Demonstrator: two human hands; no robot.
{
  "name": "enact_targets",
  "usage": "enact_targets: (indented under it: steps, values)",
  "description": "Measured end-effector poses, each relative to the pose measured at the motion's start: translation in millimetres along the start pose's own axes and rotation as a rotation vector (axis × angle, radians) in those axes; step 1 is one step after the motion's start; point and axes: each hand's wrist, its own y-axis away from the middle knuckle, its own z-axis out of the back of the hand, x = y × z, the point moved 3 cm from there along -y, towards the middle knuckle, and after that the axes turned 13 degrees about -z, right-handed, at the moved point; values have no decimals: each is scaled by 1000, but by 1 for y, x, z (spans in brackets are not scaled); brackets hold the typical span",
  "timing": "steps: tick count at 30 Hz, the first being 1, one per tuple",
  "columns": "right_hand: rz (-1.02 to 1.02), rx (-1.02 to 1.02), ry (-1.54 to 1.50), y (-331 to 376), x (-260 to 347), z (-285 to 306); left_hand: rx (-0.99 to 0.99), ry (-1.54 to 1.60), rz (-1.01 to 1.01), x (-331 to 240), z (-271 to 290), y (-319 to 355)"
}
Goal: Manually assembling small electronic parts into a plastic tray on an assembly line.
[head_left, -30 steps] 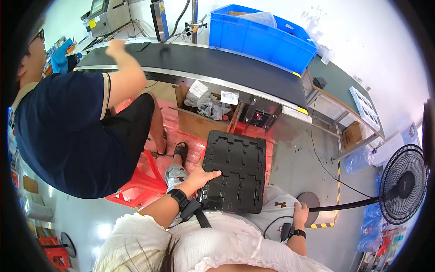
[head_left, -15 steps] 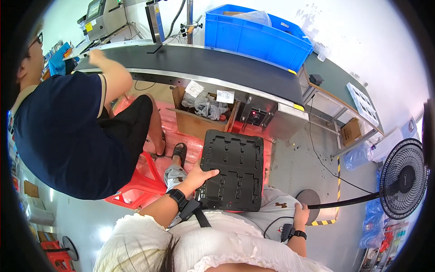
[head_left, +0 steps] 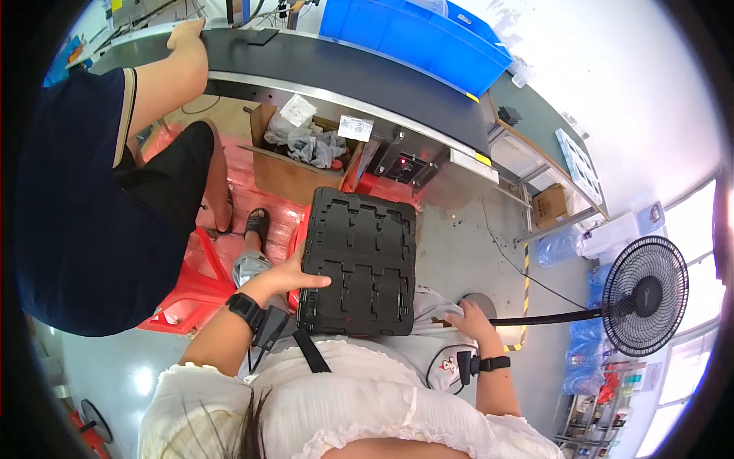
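A stack of black plastic trays (head_left: pixel 358 264), moulded with stepped recesses, rests in front of my lap. My left hand (head_left: pixel 294 277) grips its left edge, with the thumb over the top; the other fingers are mostly hidden by the edge. My right hand (head_left: pixel 469 320) lies on my grey trousers (head_left: pixel 436 348) to the right of the trays, its fingers stretched loosely over the cloth and apparently holding nothing. Both wrists carry black strapped devices. Part of a red stool (head_left: pixel 294 237) shows beside the trays' left edge.
A black conveyor belt (head_left: pixel 344 73) crosses ahead, with a blue crate (head_left: pixel 413 50) behind it. Below is a cardboard box (head_left: pixel 287 174) of grey plastic. A co-worker (head_left: pixel 84 206) sits at left on a red stool (head_left: pixel 195 287). A fan (head_left: pixel 644 297) stands at right.
My view has shifted, moving the scene up and left in the picture. My right hand has moved inward onto the trousers. The co-worker's arm reaches farther over the belt. My left hand keeps its grip.
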Motion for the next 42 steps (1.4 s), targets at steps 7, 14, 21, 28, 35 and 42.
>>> enact_targets:
  steps: [7, 14, 21, 28, 35, 42]
  values:
    - [552, -61, -329, 33, 224, 226, -1, 29, -77, 10, 1, 8]
    - [904, -159, -124, -48, 445, 307, 9, -110, 92, 9, 1, 15]
    - [745, -360, 64, -172, 562, 269, 70, -134, 85, -2, 5, 14]
    - [548, -377, 330, -198, 539, 294, 82, -202, 3, 4, 6, 4]
    - [860, -224, -467, -87, 451, 286, 62, -132, 33, -1, 10, 0]
    - [784, 286, -225, -48, 359, 113, 60, -115, 64, 3, 11, 3]
